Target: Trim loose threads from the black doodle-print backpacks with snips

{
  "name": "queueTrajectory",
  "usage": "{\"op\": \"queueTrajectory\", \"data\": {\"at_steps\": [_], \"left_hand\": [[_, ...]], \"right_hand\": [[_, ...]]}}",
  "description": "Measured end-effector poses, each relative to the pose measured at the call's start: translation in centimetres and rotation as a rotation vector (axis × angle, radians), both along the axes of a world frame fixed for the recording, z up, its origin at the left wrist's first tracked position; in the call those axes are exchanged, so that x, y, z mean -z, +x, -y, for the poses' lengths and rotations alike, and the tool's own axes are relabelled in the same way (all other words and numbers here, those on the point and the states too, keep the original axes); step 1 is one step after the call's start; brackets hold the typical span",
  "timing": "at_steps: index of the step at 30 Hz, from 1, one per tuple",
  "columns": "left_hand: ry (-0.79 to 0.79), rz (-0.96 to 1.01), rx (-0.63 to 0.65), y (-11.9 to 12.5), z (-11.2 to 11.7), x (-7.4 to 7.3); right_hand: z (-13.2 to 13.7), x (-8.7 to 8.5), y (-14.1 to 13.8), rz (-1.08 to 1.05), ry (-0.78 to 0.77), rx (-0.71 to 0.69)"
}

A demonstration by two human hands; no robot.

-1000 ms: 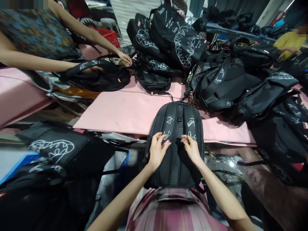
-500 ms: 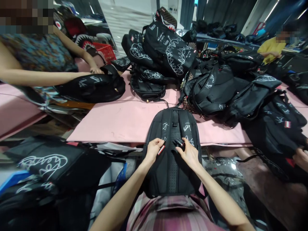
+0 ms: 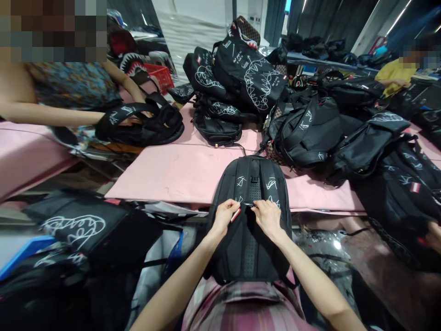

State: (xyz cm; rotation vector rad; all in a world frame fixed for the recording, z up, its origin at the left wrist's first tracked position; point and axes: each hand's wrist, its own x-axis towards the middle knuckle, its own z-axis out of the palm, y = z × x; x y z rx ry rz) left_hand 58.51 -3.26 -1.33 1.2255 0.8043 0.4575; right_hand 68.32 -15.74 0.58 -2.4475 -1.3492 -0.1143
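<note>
A black backpack (image 3: 250,248) with white scribble print on its straps leans upright against the table edge, its strap side toward me. My left hand (image 3: 224,217) is closed in a pinch at the left shoulder strap. A small red-and-white tag (image 3: 235,215) sticks out below its fingers. My right hand (image 3: 268,218) is closed too, palm down, at the right strap. Between my fingertips runs a short black strap piece (image 3: 247,204) with a shiny part, crossing the padded back; both hands grip its ends. Its exact fittings are too small to make out.
A pink-covered table (image 3: 165,172) lies ahead, bearing a pile of black backpacks (image 3: 262,82) and more backpacks (image 3: 310,128) to the right. At left a co-worker's arms reach into a black backpack (image 3: 144,124). Printed bags (image 3: 76,230) and a blue bin (image 3: 25,257) stand at lower left.
My right hand has turned palm down and its fingers have closed at the strap piece, now drawn across to my left hand. The co-worker's hand has moved deeper into the other backpack.
</note>
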Motion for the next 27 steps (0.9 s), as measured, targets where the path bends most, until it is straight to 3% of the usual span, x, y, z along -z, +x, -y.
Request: {"op": "queueTrajectory", "data": {"at_steps": [8, 12, 15, 20, 25, 27], "left_hand": [[-0.053, 0.053, -0.047, -0.1, 0.4, 0.3], [-0.192, 0.131, -0.171, -0.7, 0.1, 0.2], [-0.302, 0.195, -0.217, -1.0, 0.2, 0.0], [-0.369, 0.279, -0.251, -1.9, 0.4, -0.6], [-0.428, 0.374, -0.265, -3.4, 0.5, -0.8], [-0.446, 0.393, -0.307, -3.5, 0.6, -0.8]], "right_hand": [[0.2, -0.3, -0.3, -0.033, -0.004, 0.043], [0.1, 0.4, 0.1, -0.422, 0.171, 0.166], [-1.0, 1.4, -0.1, -0.724, 0.291, 0.169], [-3.1, 2.7, -1.3, -1.038, 0.423, 0.216], [-3.0, 2.7, -1.5, -1.079, 0.378, 0.202], [-2.3, 2.2, -1.6, -0.994, 0.341, 0.194]]}}
